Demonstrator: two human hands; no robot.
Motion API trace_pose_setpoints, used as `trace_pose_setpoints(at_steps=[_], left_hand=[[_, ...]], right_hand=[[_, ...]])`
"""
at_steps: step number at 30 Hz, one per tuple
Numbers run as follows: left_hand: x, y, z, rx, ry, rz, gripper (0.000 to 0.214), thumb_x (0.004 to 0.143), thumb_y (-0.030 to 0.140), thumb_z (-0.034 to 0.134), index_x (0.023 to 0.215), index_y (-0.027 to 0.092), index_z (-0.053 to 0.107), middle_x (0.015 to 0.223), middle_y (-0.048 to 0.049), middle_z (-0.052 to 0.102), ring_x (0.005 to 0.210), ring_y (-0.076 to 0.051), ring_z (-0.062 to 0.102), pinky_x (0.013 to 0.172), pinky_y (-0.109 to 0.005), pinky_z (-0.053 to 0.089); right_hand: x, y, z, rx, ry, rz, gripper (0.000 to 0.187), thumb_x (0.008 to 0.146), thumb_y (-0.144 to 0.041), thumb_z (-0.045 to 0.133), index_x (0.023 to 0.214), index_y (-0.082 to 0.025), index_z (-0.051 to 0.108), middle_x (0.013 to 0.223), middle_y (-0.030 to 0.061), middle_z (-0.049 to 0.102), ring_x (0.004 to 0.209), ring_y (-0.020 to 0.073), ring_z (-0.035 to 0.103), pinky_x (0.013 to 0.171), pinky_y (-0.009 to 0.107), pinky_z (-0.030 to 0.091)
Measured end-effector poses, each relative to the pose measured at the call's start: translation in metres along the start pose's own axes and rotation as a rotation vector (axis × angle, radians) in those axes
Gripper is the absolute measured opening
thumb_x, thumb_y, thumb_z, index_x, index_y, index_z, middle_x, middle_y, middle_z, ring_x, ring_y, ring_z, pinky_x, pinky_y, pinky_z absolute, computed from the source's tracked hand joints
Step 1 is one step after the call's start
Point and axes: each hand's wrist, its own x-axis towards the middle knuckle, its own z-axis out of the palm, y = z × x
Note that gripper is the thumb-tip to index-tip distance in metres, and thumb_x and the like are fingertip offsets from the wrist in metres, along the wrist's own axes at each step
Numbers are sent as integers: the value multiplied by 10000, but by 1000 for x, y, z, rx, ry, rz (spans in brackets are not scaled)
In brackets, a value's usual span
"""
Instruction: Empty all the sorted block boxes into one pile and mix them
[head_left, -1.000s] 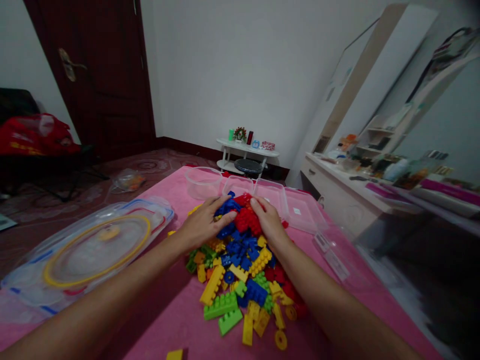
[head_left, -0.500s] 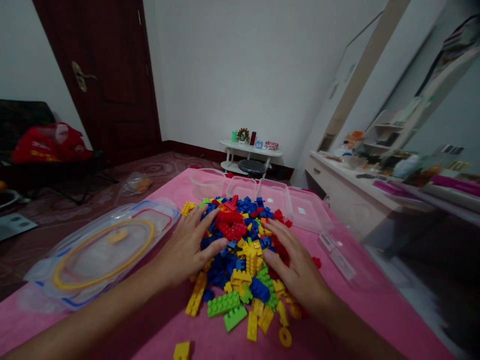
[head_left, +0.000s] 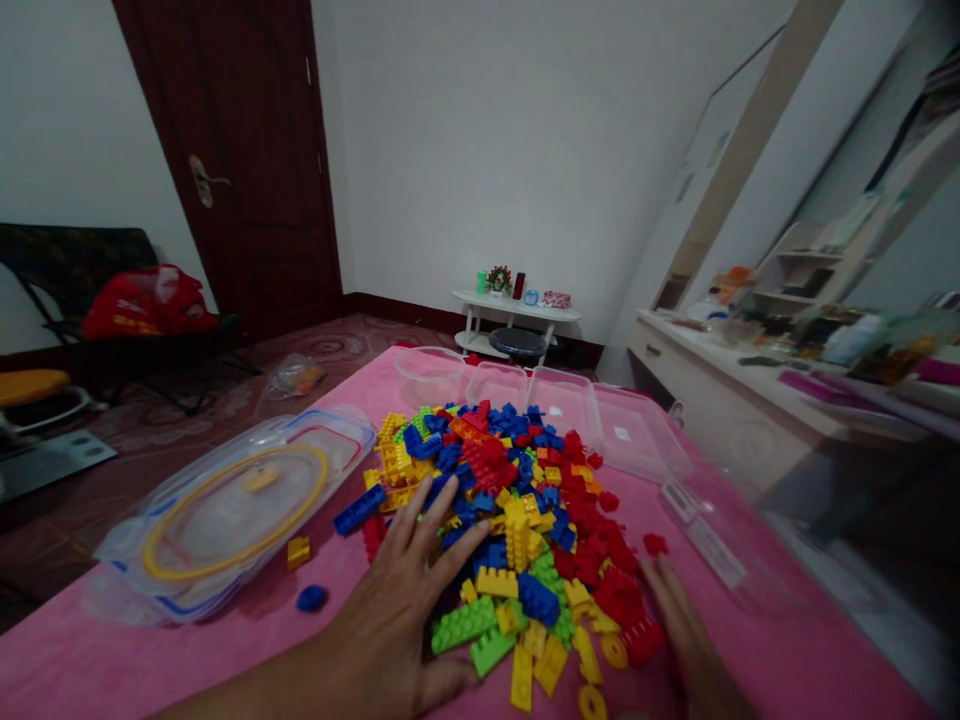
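Note:
A heap of toy building bricks (head_left: 487,470) in red, blue, yellow, green and orange lies on the pink tablecloth (head_left: 315,690). My left hand (head_left: 416,580) rests on the heap's near left side, fingers spread, holding nothing. Beside its thumb are green bricks (head_left: 463,626). My right hand (head_left: 686,630) is at the lower right, beside the red bricks (head_left: 626,605) along that edge. Its fingers are stretched out; part of the hand lies beyond the frame's lower edge. A yellow brick (head_left: 298,552) and a blue piece (head_left: 311,599) lie loose left of my left hand.
Stacked clear lids (head_left: 180,590) with coloured seals lie at the left. Behind the heap stand a round clear container (head_left: 430,375) and several rectangular ones, such as a clear box (head_left: 637,440). A clear box with labels (head_left: 716,552) is at the right edge.
Both hands have moved nearer to me and down the heap; my right hand has also shifted right. More yellow and red bricks show at the sides. The view has shifted slightly left.

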Motion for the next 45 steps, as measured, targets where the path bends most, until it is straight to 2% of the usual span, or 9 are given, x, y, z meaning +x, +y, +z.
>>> trace_pose_setpoints(at_steps=[7,11,17,23,27,30,34,40,45], left_hand=[[51,10,20,36,111,46,959,607,720,610,1436,374,273,1564,-53,18,1383,-460,-21,1021,-728,139],[63,15,20,-12,137,30,887,687,709,547,1443,330,278,1557,-78,89,1396,-423,25,1049,-686,156],[87,26,-33,-80,120,-29,585,843,605,424,1331,287,484,1412,-67,435,1280,-267,406,1061,-448,346],[167,-4,-57,18,205,13,468,920,471,333,1156,194,627,1196,-84,617,1146,-217,526,1006,-357,387],[206,-40,-30,122,-8,-23,560,868,552,389,1336,256,468,1465,-100,360,1330,-285,340,1053,-471,304],[207,-58,-20,106,-210,-69,580,867,594,328,1298,247,503,1408,-117,439,1260,-284,436,1001,-450,361],[184,-72,-37,21,-247,45,473,855,534,402,1156,217,582,1135,-71,644,999,-203,598,863,-297,442],[154,-86,-87,-56,-449,-30,501,848,566,381,825,156,668,756,-22,665,670,-156,585,608,-226,420],[147,-107,-100,74,-343,-22,568,765,630,474,1067,188,662,1069,-78,667,950,-211,601,823,-258,431]], right_hand=[[65,-52,16,187,103,-41,1091,614,-491,737,1480,-270,111,1544,121,128,1390,365,184,1066,524,326],[85,-66,18,299,185,-19,842,723,-404,670,1439,-273,246,1528,97,195,1405,310,170,1107,527,247],[124,-101,2,477,96,-145,683,772,-310,616,1401,-256,356,1497,73,299,1374,249,275,1112,441,270],[185,-99,-22,571,110,-150,343,835,-262,473,1147,-229,612,1114,55,645,1014,214,593,904,365,456],[229,-76,-4,376,234,-54,363,849,-385,456,1112,-215,640,1170,73,623,1130,245,523,1017,423,355],[245,-73,18,394,141,44,418,847,-483,462,1147,-243,628,1220,54,613,1179,247,501,1057,441,310],[236,-97,20,402,15,-139,370,890,-466,409,1073,-272,666,1161,26,646,1140,227,528,1034,422,340],[181,-122,-29,347,-191,-295,428,878,-488,466,1219,-262,590,1243,44,596,1158,222,513,1007,405,383],[130,-74,-47,298,-81,-83,374,857,-488,466,1107,-285,656,1252,54,585,1176,261,508,1008,435,390]])
